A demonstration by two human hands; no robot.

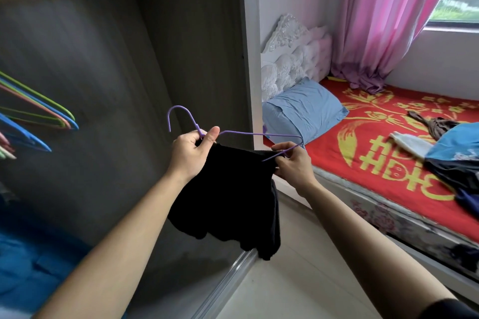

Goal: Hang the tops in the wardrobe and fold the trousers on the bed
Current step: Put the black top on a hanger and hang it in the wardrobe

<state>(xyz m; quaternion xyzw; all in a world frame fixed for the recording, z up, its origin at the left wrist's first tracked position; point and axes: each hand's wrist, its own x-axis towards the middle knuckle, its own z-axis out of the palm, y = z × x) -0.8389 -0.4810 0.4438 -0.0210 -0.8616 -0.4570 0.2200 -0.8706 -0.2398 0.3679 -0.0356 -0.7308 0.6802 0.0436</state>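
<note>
Hands are working at centre frame: my left hand (191,155) is pinching the hanger (259,134) at its neck, my right hand (293,166) is gripping its far end and the top (228,197). Limp, light knit is sagging below; I'm judging the stiff hanger the better hold.

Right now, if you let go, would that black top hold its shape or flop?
Probably floppy: the black top sags in loose folds below the purple hanger. Likely light: the thin hanger looks unbent. It might slip off, as it seems only partly on.
</note>
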